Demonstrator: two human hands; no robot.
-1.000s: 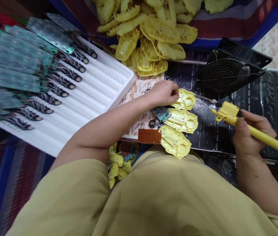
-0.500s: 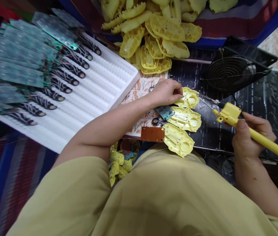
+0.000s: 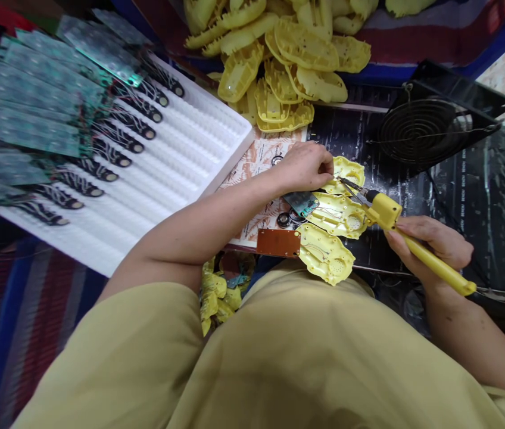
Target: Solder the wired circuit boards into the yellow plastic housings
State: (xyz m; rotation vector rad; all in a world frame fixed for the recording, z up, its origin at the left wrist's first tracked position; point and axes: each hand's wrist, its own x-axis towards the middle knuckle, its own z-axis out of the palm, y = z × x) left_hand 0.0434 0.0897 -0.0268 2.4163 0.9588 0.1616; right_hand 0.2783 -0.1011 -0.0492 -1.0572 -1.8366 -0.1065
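My right hand point(image 3: 435, 244) grips a yellow soldering iron point(image 3: 431, 256) with a feed tube beside its tip. The tip points left over the farthest of three yellow plastic shells point(image 3: 354, 171). My left hand point(image 3: 308, 167) is pinched at that shell's left edge; what its fingertips hold is too small to make out. A second shell point(image 3: 344, 215) lies nearer, with a green circuit board point(image 3: 302, 202) and thin wires at its left. The nearest shell point(image 3: 327, 253) has a brown circuit board point(image 3: 278, 242) against its left side. A small round black speaker point(image 3: 283, 220) lies between the boards.
On the left, a white foam tray point(image 3: 181, 155) bears several green boards point(image 3: 29, 119) wired to black parts. A black fan point(image 3: 422, 128) stands behind the right side of the bench. Many yellow shells point(image 3: 288, 71) are heaped at the back.
My right hand has brought the soldering iron left, so its tip now reaches over the farthest shell. My left hand stays almost where it was.
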